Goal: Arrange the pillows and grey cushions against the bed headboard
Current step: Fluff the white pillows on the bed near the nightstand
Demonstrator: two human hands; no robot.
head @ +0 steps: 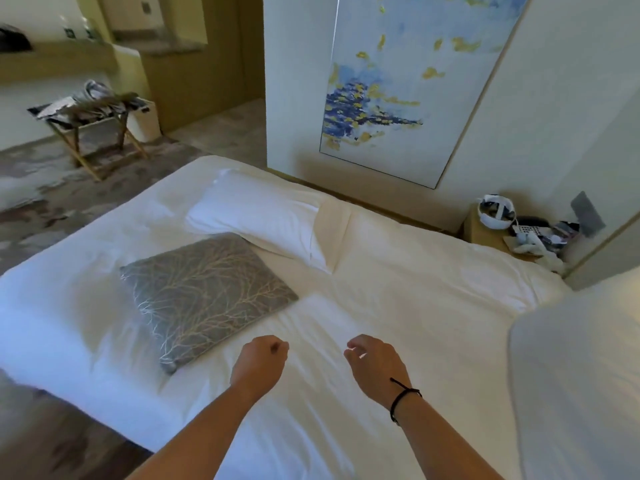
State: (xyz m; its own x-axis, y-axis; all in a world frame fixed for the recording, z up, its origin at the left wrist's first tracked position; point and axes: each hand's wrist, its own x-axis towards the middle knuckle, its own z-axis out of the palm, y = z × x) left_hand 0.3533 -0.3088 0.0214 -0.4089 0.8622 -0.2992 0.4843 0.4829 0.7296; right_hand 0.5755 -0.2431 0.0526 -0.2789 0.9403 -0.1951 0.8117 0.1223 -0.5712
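- Left hand (260, 362) hovers over the bed (398, 306) with its grip curled closed, holding nothing.
- Right hand (375, 363) hangs loosely curled and slightly blurred, its grip apparently empty.
- Grey cushion (204, 296) lies flat just left of and beyond the left hand, one corner pointing toward it.
- White pillow (263, 220) lies beyond both hands, touching the cushion, its long axis running left to right along the headboard wall.

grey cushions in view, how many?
1. The grey cushion lies flat on the bed, just in front of the white pillow. Any others would be out of frame.

A tall blue-and-yellow abstract painting (408, 81) hangs on the wall. Right of it stands a cluttered wooden nightstand (485, 233); far left, a folding wooden luggage rack (97, 133).
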